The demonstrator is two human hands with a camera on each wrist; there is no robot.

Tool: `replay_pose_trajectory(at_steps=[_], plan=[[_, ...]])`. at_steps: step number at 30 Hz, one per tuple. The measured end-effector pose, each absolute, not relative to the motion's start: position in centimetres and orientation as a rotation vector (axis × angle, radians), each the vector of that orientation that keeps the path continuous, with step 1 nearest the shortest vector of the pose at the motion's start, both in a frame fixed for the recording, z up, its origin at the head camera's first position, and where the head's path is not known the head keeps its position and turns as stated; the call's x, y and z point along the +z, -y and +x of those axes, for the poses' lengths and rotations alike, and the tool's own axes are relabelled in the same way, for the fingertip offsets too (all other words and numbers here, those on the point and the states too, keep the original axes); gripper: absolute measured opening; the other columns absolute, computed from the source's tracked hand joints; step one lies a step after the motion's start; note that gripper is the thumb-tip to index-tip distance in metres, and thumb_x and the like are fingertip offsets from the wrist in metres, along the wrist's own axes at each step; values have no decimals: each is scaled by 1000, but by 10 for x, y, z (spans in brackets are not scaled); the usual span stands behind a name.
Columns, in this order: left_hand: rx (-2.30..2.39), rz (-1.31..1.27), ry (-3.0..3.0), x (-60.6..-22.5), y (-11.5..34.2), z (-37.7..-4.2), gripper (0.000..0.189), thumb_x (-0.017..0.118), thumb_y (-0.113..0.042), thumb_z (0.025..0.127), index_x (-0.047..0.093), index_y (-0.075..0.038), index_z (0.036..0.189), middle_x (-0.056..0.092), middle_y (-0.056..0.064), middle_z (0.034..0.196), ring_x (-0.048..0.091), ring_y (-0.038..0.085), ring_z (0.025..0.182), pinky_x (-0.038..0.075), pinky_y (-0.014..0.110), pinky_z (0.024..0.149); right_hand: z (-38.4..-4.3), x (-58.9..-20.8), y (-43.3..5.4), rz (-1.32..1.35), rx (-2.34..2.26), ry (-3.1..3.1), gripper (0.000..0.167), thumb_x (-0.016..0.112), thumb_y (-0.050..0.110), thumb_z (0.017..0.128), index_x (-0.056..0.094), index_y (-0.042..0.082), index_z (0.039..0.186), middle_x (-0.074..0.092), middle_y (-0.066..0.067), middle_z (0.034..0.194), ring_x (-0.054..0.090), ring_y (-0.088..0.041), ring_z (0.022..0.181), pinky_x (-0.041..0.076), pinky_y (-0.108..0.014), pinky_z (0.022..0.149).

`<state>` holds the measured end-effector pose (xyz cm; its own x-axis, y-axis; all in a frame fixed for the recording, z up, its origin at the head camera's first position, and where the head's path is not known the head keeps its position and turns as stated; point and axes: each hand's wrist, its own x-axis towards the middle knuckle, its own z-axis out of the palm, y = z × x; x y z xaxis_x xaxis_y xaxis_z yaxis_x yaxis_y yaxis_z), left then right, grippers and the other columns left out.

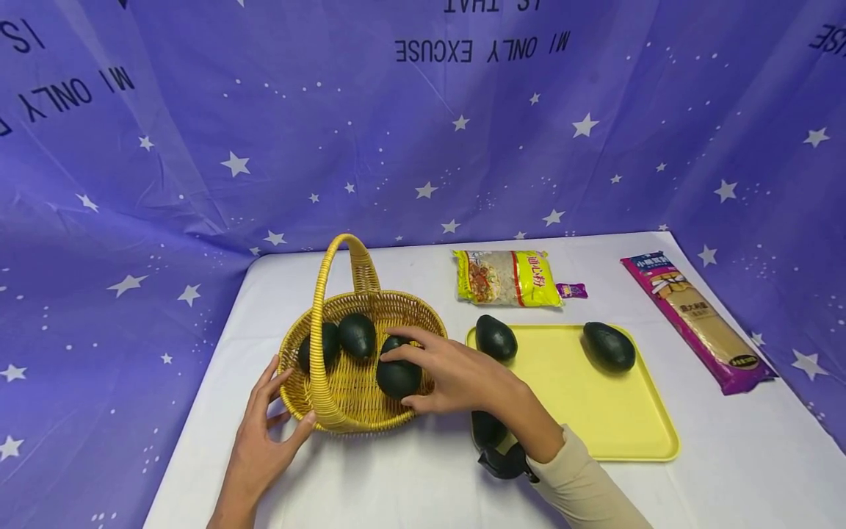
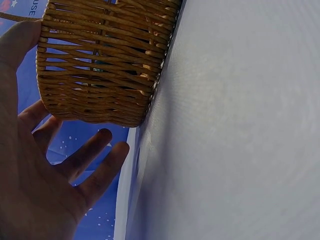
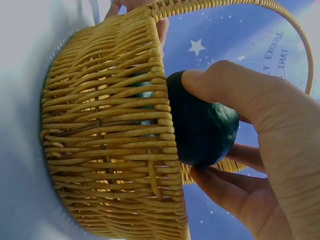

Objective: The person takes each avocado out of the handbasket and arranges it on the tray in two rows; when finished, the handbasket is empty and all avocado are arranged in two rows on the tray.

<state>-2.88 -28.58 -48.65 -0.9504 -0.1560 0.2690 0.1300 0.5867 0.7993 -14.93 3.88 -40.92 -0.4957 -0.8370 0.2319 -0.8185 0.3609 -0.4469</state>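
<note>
Pinching a dark-green oval fruit (image 1: 399, 380), so smooth it could slip, the right grip (image 1: 452, 371) overhangs a round yellow wicker basket (image 1: 353, 393); left grip (image 1: 264, 448) spread.

The avocados (image 1: 358, 336) are blackish green, the basket (image 1: 350, 389) golden, the tray (image 1: 581, 419) yellow, the backdrop (image 1: 377, 162) white-starred violet-blue.

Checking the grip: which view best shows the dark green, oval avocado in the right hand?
Right wrist view: the dark green, oval avocado appears largest there, held by the right hand. Head shows it from above, partly covered by that hand; left wrist doesn't clearly show it.
</note>
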Motion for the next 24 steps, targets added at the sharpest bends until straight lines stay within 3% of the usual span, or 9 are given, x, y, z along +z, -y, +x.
replay_pose_trajectory(at_steps=[5, 13, 18, 24], plan=[[-1301, 21, 2510, -487, 286, -29, 79, 87, -7, 90, 50, -16, 159, 28, -2, 177, 43, -10, 134, 53, 9, 94, -150, -410, -43, -1547, -814, -2579, 64, 88, 33, 90, 62, 23, 148, 40, -10, 169, 70, -22, 119, 61, -31, 88], [-1312, 20, 2503, -487, 286, -29, 79, 86, -7, 90, 50, -15, 159, 28, -2, 177, 43, -9, 133, 53, 9, 94, -149, -410, -50, -1567, -827, -2607, 64, 88, 33, 90, 63, 21, 147, 41, -11, 168, 67, -24, 126, 61, -35, 94], [-1300, 23, 2509, -486, 286, -29, 78, 87, -8, 91, 50, -15, 159, 27, -3, 177, 43, -10, 133, 53, 8, 94, -149, -410, -56, -1588, -834, -2618, 65, 88, 34, 90, 61, 20, 147, 42, -14, 167, 69, -23, 122, 60, -33, 90], [-1290, 26, 2515, -487, 286, -29, 78, 87, -10, 91, 50, -16, 159, 28, -4, 177, 43, -11, 132, 52, 8, 94, -148, -408, -62, -1597, -829, -2637, 65, 88, 34, 90, 61, 20, 147, 42, -14, 167, 66, -24, 128, 61, -35, 91]])
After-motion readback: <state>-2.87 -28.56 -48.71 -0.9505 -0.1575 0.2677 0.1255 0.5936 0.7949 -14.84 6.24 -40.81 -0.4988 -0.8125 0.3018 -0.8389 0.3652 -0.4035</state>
